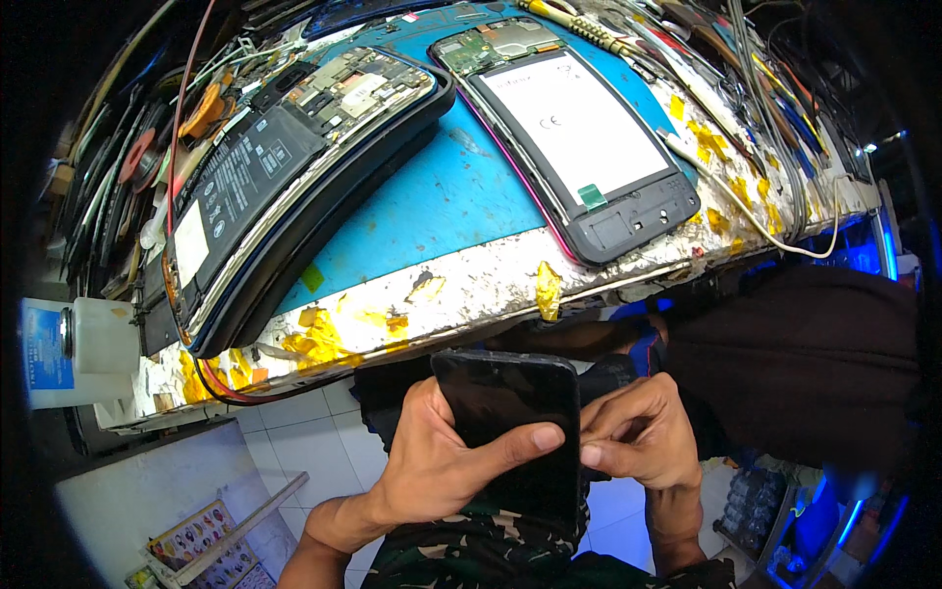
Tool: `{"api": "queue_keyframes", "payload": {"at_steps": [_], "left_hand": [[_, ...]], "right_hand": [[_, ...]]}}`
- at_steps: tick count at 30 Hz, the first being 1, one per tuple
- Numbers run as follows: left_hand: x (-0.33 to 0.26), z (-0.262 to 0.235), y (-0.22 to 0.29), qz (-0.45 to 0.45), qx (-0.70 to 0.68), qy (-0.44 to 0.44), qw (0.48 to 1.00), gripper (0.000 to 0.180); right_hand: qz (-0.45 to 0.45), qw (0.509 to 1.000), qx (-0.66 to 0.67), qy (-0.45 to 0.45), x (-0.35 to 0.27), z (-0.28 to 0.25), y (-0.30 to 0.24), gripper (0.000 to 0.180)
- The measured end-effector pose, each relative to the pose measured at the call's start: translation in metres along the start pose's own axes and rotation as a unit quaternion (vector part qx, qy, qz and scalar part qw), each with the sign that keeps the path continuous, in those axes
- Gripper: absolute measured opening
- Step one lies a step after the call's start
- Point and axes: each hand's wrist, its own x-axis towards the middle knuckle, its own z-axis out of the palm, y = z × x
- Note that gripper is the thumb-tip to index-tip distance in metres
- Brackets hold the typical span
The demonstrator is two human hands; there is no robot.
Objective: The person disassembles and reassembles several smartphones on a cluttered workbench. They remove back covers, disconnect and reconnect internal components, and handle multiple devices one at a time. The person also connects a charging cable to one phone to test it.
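The left hand (pixel 442 461) holds a dark phone (pixel 510 432) upright over the lap, just below the front edge of the workbench (pixel 471 280). The palm cups the phone's left side and back, and the thumb lies flat across the dark glass, so the hand is closed around it. The right hand (pixel 643 437) sits at the phone's right edge with its fingers bunched together, fingertips pinched against that edge — whether something small is held between them I cannot tell.

The phone looks thin, stiff and light, with a glossy face that would likely slip under a loose hold and crack if dropped onto the tiled floor (pixel 304 432) below. The safest hold is probably the one shown: along the long sides, with the thumb steadying the face rather than pressing hard on the glass.

On the blue mat (pixel 432 206) above lie two opened devices — a large one on the left (pixel 285 167) with its black battery and circuit board bare, and another on the right (pixel 579 137) showing a white panel in a dark frame. A white bottle (pixel 74 353) stands at the bench's left end, and cables and tools (pixel 765 108) crowd the far right.
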Motion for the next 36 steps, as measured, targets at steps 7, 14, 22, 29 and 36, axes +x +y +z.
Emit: {"api": "queue_keyframes", "payload": {"at_steps": [7, 14, 22, 29, 36], "left_hand": [[-0.0002, 0.0002, 0.0015, -0.009, 0.004, 0.006, 1.000, 0.024], [0.0001, 0.0012, 0.0005, -0.009, -0.010, 0.005, 1.000, 0.025], [-0.0007, -0.0010, -0.0024, -0.013, -0.006, 0.006, 1.000, 0.030], [0.0006, -0.0005, -0.0028, -0.004, -0.001, 0.006, 1.000, 0.031], [0.0010, -0.0023, -0.0040, 0.003, 0.006, -0.004, 1.000, 0.031]], "right_hand": [[0.003, 1.000, 0.017, -0.003, 0.0001, 0.0000, -0.0007, 0.010], [-0.018, 1.000, 0.016, -0.004, 0.0006, -0.0005, 0.0000, 0.010], [0.007, 1.000, 0.012, 0.000, 0.0004, -0.0011, 0.0007, 0.011], [-0.031, 0.999, 0.010, -0.005, 0.0026, -0.0011, 0.0022, 0.010], [-0.019, 1.000, 0.016, -0.009, 0.0036, -0.0025, 0.0043, 0.010]]}}
